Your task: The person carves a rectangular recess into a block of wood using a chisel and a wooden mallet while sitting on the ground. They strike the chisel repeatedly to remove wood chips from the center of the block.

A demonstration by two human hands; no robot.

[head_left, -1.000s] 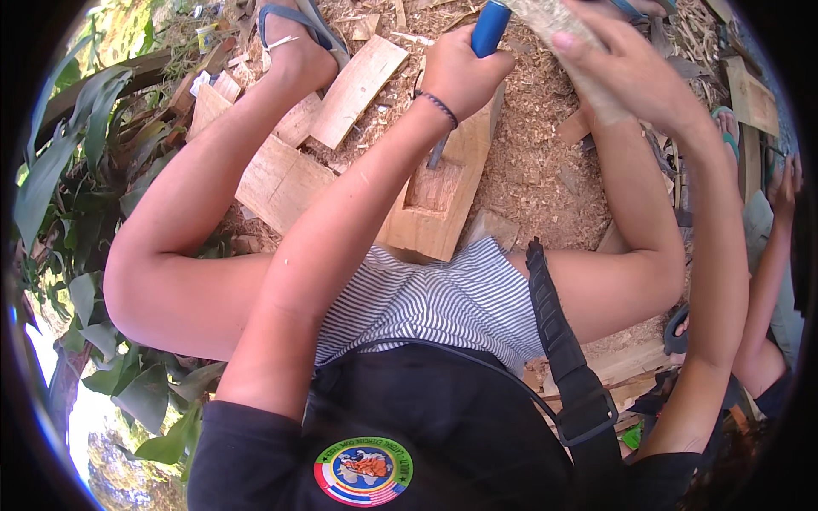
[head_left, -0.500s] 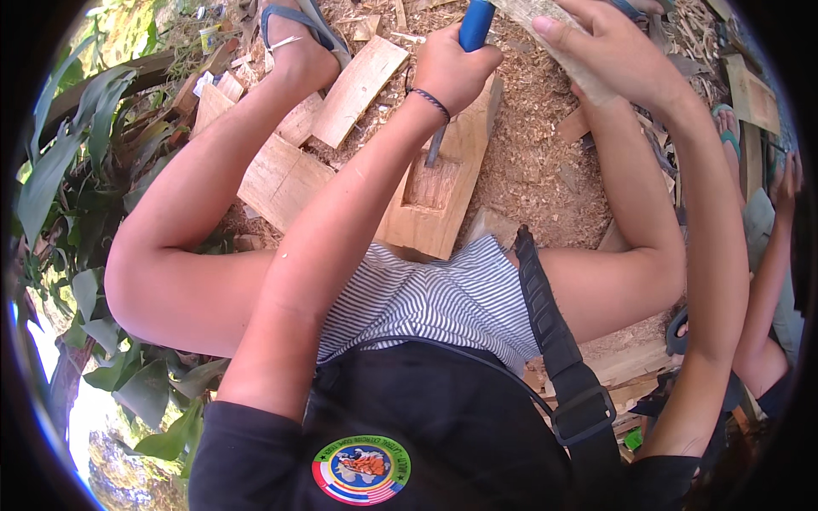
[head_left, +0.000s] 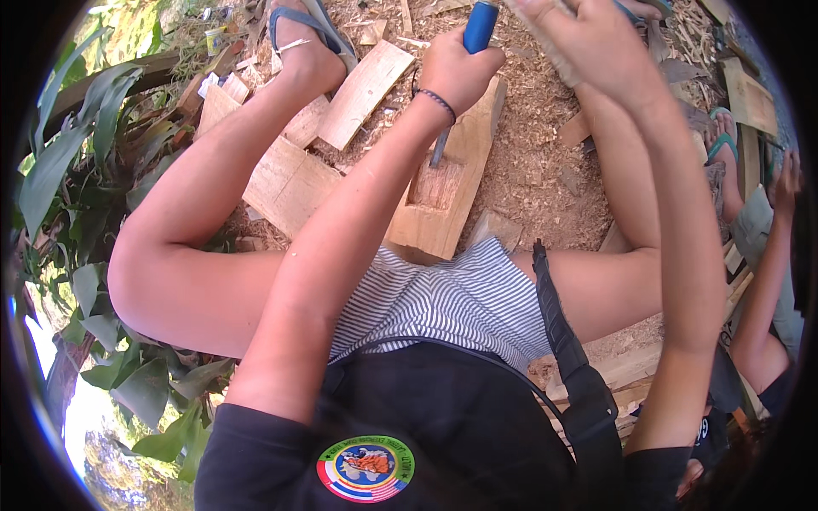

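Observation:
My left hand point(head_left: 458, 71) is wrapped round the blue handle of a chisel point(head_left: 481, 25). The chisel's steel blade slants down into a shallow rectangular recess point(head_left: 433, 186) cut in a thick pale wooden block point(head_left: 467, 175). That block lies between my legs, its near end by my striped shorts. Up and to the right of the chisel, my right hand point(head_left: 588, 47) grips a length of wood point(head_left: 558, 58), smeared by motion. Its upper end runs to the picture's top edge, close to the chisel handle. The two appear apart, though the exact gap is unclear.
Wood shavings point(head_left: 545, 153) cover the ground. Flat boards point(head_left: 366, 94) and offcuts lie left of the block, and green plants point(head_left: 81, 170) stand farther left. At the right, another person's arm point(head_left: 758, 289) and sandalled foot point(head_left: 726, 153) show beside more planks point(head_left: 750, 98).
My right hand and forearm have swung left, and the length of wood has tipped steeper. My left hand holds the chisel in nearly the same place in the recess.

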